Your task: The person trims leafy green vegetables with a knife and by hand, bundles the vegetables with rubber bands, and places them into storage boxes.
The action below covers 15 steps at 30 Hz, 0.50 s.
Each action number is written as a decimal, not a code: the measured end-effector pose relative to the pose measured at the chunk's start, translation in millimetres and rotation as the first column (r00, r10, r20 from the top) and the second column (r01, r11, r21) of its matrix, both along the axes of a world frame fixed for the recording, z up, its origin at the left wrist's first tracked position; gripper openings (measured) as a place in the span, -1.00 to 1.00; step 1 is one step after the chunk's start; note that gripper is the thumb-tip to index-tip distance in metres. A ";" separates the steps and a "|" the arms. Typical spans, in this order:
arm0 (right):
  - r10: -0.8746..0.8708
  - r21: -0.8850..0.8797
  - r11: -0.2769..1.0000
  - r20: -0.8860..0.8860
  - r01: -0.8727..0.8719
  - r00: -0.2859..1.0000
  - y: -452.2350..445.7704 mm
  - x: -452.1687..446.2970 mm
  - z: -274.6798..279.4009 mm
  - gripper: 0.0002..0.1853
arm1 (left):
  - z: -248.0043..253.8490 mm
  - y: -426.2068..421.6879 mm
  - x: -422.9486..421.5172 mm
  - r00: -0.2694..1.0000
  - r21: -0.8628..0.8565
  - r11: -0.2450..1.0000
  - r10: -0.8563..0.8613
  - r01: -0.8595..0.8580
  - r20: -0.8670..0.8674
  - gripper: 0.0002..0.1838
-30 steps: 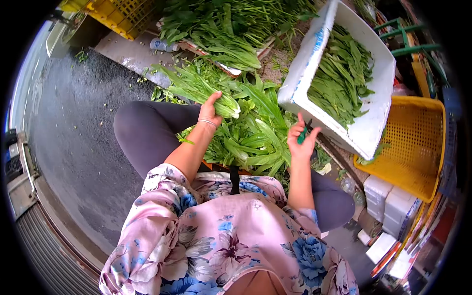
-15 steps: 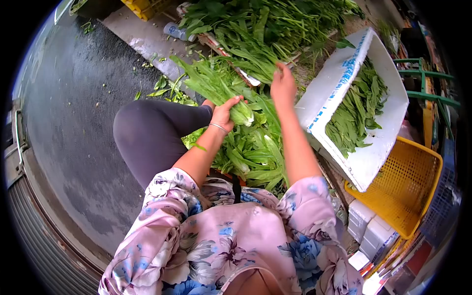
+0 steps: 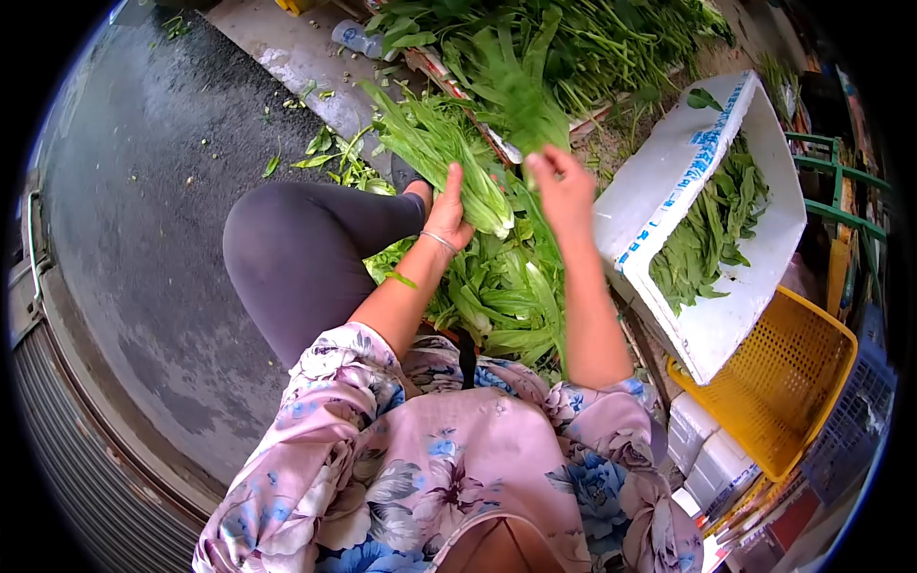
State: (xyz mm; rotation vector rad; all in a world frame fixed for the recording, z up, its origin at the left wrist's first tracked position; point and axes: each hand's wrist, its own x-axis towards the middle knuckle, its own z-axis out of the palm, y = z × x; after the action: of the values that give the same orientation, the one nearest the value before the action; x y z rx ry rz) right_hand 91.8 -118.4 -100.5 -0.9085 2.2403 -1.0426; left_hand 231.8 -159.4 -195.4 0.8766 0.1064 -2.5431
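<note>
My left hand [image 3: 449,212] is closed around a bunch of long-leaf lettuce [image 3: 441,158], its pale cut ends pointing down and right. The thumb stands raised along the side; the other fingers are hidden beneath. To the right, my right hand [image 3: 565,189] pinches more lettuce leaves [image 3: 527,110], which are smeared by motion. Below both hands lies a pile of loose lettuce [image 3: 506,296] in front of my body. A heap of leafy stalks [image 3: 611,48] spreads beyond the right hand.
A tilted white foam box [image 3: 669,181] with dark green leaves [image 3: 712,229] stands at right, beside a yellow basket [image 3: 812,344] and a green rack [image 3: 831,181]. A plastic bottle [image 3: 355,38] lies at the top. Scraps [image 3: 325,143] litter the wet pavement [image 3: 143,239].
My left thumb has lifted off the lettuce bunch. My right hand has come slightly back toward me, with the leaves in it swinging. The whole view has shifted a little.
</note>
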 end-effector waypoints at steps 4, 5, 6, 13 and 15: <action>0.247 0.192 0.951 -0.009 -0.241 0.969 24.1 33.8 -7.3 -0.62 | 0.8 4.2 -0.2 0.999 -0.072 0.997 0.015 -0.013 0.029 -0.54; 0.352 0.275 0.892 0.072 -0.358 0.933 27.1 33.9 -11.0 -0.61 | -1.3 3.9 0.0 0.994 -0.131 0.990 -0.044 0.057 0.100 -0.60; 0.348 0.278 0.893 0.069 -0.353 0.935 26.5 26.4 -17.6 -0.61 | -4.5 3.8 0.7 0.994 -0.130 0.990 -0.048 0.060 0.096 -0.60; 0.142 0.219 0.976 -0.640 0.002 0.755 -11.2 -51.9 -48.9 -0.59 | -6.5 1.5 -2.0 0.991 -0.101 0.991 -0.075 0.086 0.111 -0.61; 0.253 0.352 0.934 -0.544 -0.056 0.800 -13.2 -58.2 -41.4 -0.61 | -4.6 0.7 -4.4 0.991 -0.107 0.993 -0.046 0.060 0.128 -0.61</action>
State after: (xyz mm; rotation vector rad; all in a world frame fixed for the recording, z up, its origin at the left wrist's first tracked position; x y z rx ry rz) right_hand 33.6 -131.6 -141.9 -1.3741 2.6521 -0.3084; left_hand 227.5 -158.7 -200.0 1.0047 -0.0965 -2.5074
